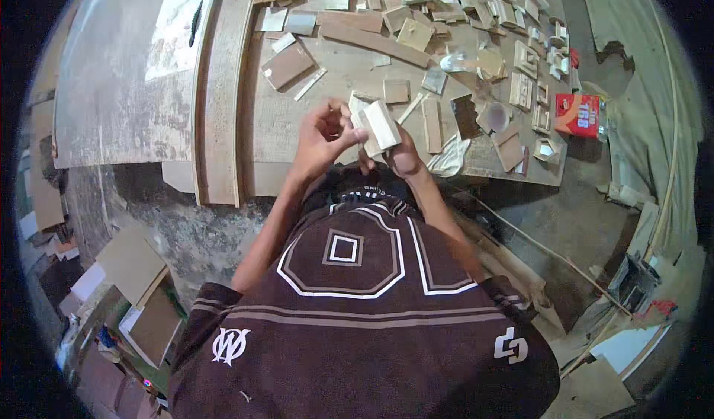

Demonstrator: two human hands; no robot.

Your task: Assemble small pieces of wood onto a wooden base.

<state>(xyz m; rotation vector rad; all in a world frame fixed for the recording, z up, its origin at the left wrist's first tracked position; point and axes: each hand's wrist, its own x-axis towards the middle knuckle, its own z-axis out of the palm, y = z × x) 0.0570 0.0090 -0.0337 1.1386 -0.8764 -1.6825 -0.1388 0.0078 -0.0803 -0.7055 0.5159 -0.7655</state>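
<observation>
Block (381, 125) pinched by right hand (401, 155), frame centre; left hand (320, 132) fingers curled, touching block. Slip risk: block dropped onto bench (342, 69) clutter.

The person wears a dark brown short-sleeved shirt (357, 307) with white nested angular outlines across it and pale stripes lower down. Small white emblems sit near each sleeve. Both forearms are bare.
</observation>
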